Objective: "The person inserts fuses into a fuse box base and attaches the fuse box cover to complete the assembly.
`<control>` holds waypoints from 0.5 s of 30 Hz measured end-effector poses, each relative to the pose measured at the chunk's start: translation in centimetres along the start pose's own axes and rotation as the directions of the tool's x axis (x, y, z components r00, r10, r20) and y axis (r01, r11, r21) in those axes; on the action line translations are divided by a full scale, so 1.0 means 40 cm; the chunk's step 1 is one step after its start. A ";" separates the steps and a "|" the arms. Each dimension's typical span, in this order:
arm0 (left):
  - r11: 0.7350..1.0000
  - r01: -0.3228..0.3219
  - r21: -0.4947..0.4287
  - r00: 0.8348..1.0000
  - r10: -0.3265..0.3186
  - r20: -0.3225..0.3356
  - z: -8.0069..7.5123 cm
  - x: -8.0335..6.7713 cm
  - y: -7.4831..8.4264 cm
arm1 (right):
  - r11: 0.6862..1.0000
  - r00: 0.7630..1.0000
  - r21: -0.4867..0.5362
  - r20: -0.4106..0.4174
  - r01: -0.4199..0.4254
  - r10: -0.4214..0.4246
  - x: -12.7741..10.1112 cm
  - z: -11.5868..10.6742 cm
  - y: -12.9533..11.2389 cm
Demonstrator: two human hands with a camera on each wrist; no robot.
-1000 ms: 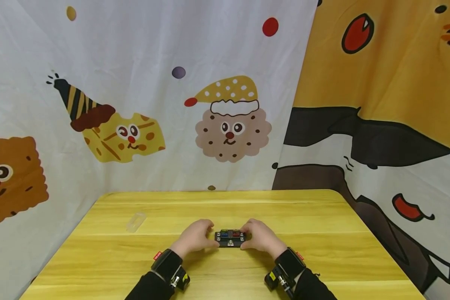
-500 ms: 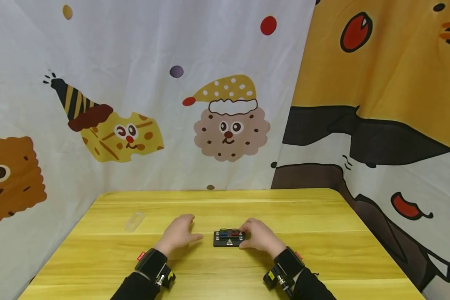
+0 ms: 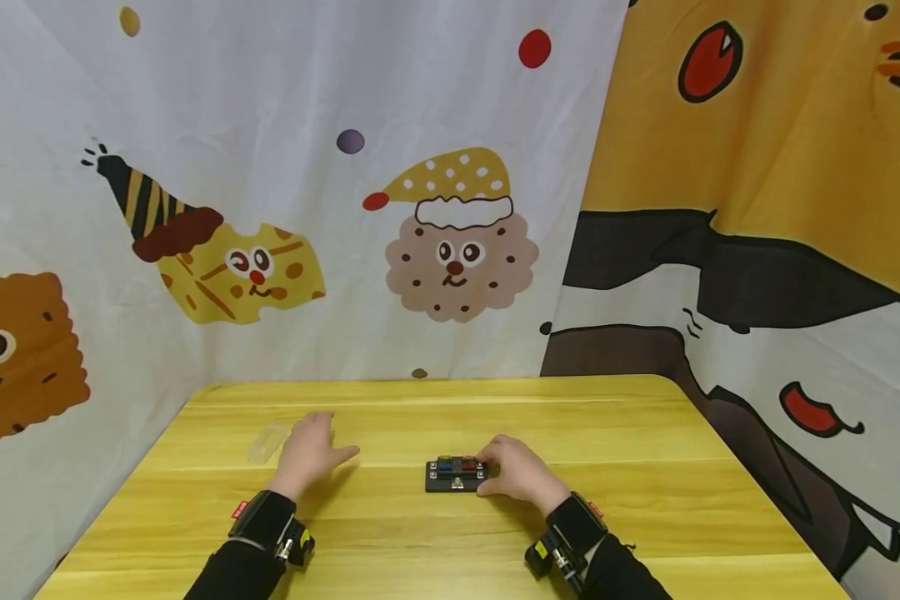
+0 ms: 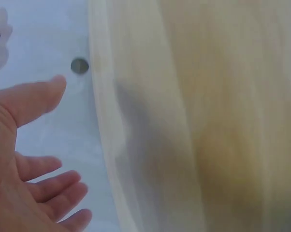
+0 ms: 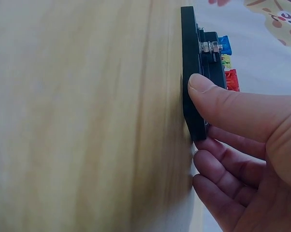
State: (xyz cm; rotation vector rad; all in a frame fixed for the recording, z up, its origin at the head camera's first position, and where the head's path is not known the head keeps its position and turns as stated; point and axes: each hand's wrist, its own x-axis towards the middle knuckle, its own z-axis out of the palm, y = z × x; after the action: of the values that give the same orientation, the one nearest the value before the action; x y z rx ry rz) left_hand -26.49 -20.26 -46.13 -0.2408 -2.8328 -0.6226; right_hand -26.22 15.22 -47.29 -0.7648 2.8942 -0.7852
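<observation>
A black fuse block point(image 3: 450, 481) with blue, red and yellow blade fuses lies on the table, bolt terminals showing at its ends and front. My right hand point(image 3: 517, 472) grips its right end. In the right wrist view the thumb presses the edge of the fuse block's base point(image 5: 189, 53), and fingers curl below that end. My left hand point(image 3: 307, 454) is over the left part of the table, fingers spread, holding nothing. Close beside it, to its left, lies a clear plastic cover point(image 3: 265, 444). The left wrist view shows the left hand point(image 4: 10, 188) with thumb and fingers apart.
The wood-grain table point(image 3: 390, 542) has rounded far corners. Behind it hangs a white curtain point(image 3: 285, 100) with cartoon snacks, and a yellow and black patterned cloth point(image 3: 667, 158) hangs at the right. Each wrist wears a black strap with a small camera.
My left hand has let go of the fuse block's left end and moved left and away across the table to beside the clear cover. My right hand keeps its grip in place.
</observation>
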 end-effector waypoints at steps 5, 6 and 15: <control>0.997 0.074 0.023 0.996 -0.073 -0.043 -0.036 0.004 -0.043 | 1.000 1.000 0.007 0.009 -0.006 0.006 -0.001 -0.002 -0.003; 0.996 0.089 0.030 0.995 -0.088 -0.045 -0.042 0.005 -0.051 | 1.000 1.000 0.009 0.010 -0.006 0.006 -0.001 -0.002 -0.003; 0.980 0.186 0.064 0.982 -0.184 -0.044 -0.078 0.004 -0.112 | 1.000 1.000 0.011 0.010 -0.008 0.008 -0.003 -0.003 -0.004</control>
State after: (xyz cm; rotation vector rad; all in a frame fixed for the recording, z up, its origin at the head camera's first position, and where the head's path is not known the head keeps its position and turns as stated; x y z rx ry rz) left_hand -26.97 -25.62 -45.08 0.0470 -2.8537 -0.5594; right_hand -26.08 15.22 -47.11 -0.7529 2.8803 -0.7937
